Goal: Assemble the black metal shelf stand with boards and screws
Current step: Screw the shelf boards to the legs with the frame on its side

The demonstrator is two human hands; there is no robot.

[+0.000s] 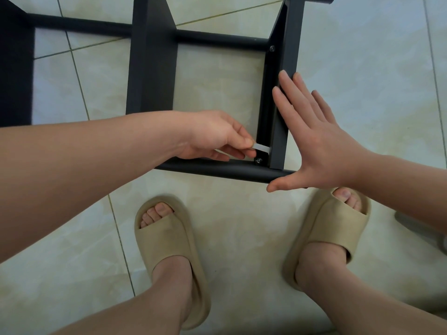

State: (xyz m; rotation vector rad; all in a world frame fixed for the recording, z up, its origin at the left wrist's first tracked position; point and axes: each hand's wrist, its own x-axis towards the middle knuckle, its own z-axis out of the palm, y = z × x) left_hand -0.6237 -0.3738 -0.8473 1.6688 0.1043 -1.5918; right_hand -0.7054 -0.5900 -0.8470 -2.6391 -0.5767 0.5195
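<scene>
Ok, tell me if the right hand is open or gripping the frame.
Open: the right hand has straight fingers laid flat against the black upright; none curl round it. The left hand pinches a flat metal tool.

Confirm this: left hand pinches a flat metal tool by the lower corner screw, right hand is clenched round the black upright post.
Wrong on the right hand: the head view shows it open, fingers straight and flat against the black upright post. The rest stands: the left hand pinches the flat metal tool by the lower corner screw.
</scene>
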